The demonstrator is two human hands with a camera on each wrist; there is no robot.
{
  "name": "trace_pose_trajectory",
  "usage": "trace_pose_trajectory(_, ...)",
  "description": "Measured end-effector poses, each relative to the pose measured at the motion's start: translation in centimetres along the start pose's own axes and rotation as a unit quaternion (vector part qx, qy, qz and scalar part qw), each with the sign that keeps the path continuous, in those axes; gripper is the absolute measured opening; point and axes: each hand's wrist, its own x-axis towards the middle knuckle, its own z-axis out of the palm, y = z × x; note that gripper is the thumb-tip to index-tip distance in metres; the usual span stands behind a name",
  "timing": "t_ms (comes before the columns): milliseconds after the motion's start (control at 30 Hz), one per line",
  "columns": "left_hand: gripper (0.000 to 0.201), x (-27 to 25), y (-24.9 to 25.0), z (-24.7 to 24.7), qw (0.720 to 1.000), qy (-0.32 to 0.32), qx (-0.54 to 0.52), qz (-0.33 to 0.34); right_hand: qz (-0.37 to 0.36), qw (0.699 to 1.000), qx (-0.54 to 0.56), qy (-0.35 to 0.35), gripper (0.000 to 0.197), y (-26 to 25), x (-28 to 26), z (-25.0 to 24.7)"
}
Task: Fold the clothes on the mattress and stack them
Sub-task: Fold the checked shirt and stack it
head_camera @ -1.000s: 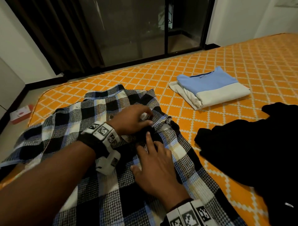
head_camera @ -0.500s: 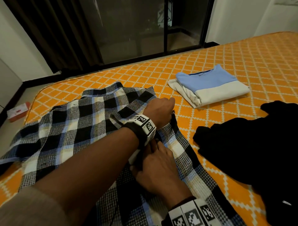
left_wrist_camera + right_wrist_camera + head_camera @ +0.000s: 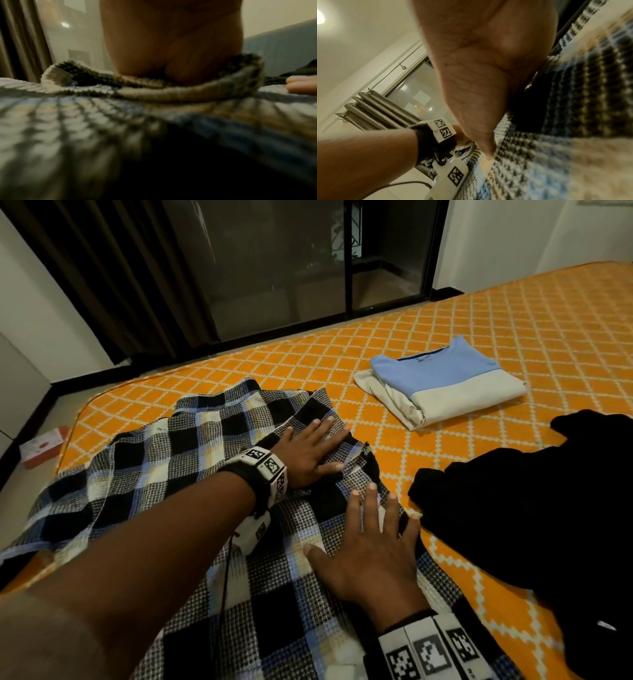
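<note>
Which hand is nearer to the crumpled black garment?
Right. The right hand lies flat on the checked shirt beside the black garment; the left hand presses farther away.

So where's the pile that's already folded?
In the head view the folded blue and white stack lies on the orange mattress, far right, beyond the black garment and right of the checked shirt.

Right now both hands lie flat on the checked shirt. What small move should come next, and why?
Probably slide both palms outward to smooth the cloth. The left hand presses flat on the folded-in part of the checked shirt, and the right hand lies flat nearer the body. The cloth between them is bunched. The shirt is not yet folded like the folded stack, and the black garment waits beside it.
</note>
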Motion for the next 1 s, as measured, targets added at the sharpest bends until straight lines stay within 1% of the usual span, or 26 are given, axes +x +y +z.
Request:
trace_pose_trajectory(67, 0.087, 0.9, 0.2, 0.3, 0.999, -0.029, 0.000, -0.044, 0.007, 1.000, -0.001, -0.003, 0.112, 0.1, 0.2, 0.1)
trace_pose_trajectory(167, 0.097, 1.8, 1.0, 0.1, 0.994, -0.049, -0.008, -0.098, 0.014, 1.000, 0.001, -0.012, 0.118, -0.2, 0.4, 0.3)
trace_pose_trajectory(300, 0.114, 1.9, 2.0, -0.2, 0.989, -0.066, -0.019, -0.129, 0.035, 0.999, -0.009, -0.024, 0.126, -0.3, 0.3, 0.0)
trace_pose_trajectory(400, 0.116, -0.2, 2.6, -2.4, 0.989, -0.063, -0.039, -0.131, 0.048, 0.998, -0.011, -0.024, 0.128, -0.4, 0.3, -0.1)
trace_pose_trajectory(467, 0.111, -3.1, 2.0, -4.3, 0.986, -0.041, -0.098, -0.128, 0.054, 0.998, -0.020, -0.021, 0.130, -0.6, 0.3, -0.2)
trace_pose_trajectory(500, 0.109, -5.2, 1.1, -5.2, 0.981, -0.016, -0.138, -0.135, 0.056, 0.998, -0.025, -0.016, 0.130, -0.9, 0.3, -0.3)
trace_pose_trajectory(567, 0.109, -9.8, -1.4, -6.4, 0.966, 0.058, -0.195, -0.159, 0.064, 0.997, -0.040, 0.001, 0.129, -1.2, 0.1, -0.7)
trace_pose_trajectory(600, 0.107, -12.7, -3.1, -6.5, 0.955, 0.096, -0.211, -0.185, 0.063, 0.997, -0.050, 0.007, 0.128, -1.7, -0.2, -0.9)
trace_pose_trajectory(633, 0.103, -15.7, -4.5, -6.6, 0.941, 0.140, -0.218, -0.219, 0.059, 0.996, -0.060, 0.011, 0.125, -2.1, -0.4, -1.0)
trace_pose_trajectory(700, 0.089, -22.1, -8.8, -5.1, 0.899, 0.230, -0.218, -0.302, 0.038, 0.996, -0.079, 0.018, 0.115, -3.6, -1.4, -1.2)
trace_pose_trajectory(733, 0.083, -25.2, -10.7, -4.1, 0.871, 0.264, -0.217, -0.354, 0.018, 0.996, -0.080, 0.027, 0.107, -4.5, -2.1, -1.2)
trace_pose_trajectory(767, 0.084, -28.6, -12.7, -3.1, 0.837, 0.287, -0.215, -0.413, -0.016, 0.996, -0.077, 0.042, 0.097, -6.0, -2.9, -0.8)
trace_pose_trajectory(800, 0.090, -31.1, -14.4, -1.8, 0.800, 0.298, -0.228, -0.467, -0.057, 0.994, -0.068, 0.056, 0.088, -7.3, -3.7, -0.3)
trace_pose_trajectory(833, 0.096, -33.7, -15.8, -0.7, 0.761, 0.301, -0.242, -0.521, -0.104, 0.991, -0.055, 0.066, 0.080, -9.0, -4.5, 0.3)
trace_pose_trajectory(867, 0.100, -35.4, -17.0, 0.5, 0.731, 0.294, -0.247, -0.564, -0.143, 0.987, -0.035, 0.065, 0.073, -10.3, -5.2, 1.1)
trace_pose_trajectory(900, 0.107, -36.9, -18.2, 1.8, 0.712, 0.272, -0.251, -0.597, -0.174, 0.983, -0.018, 0.059, 0.067, -11.6, -5.9, 1.9)
trace_pose_trajectory(967, 0.122, -39.0, -19.2, 3.9, 0.683, 0.212, -0.292, -0.635, -0.217, 0.974, -0.027, 0.052, 0.059, -13.8, -6.9, 3.5)
trace_pose_trajectory(1000, 0.120, -39.7, -20.1, 5.3, 0.662, 0.185, -0.343, -0.640, -0.233, 0.970, -0.048, 0.057, 0.055, -14.8, -7.3, 4.2)
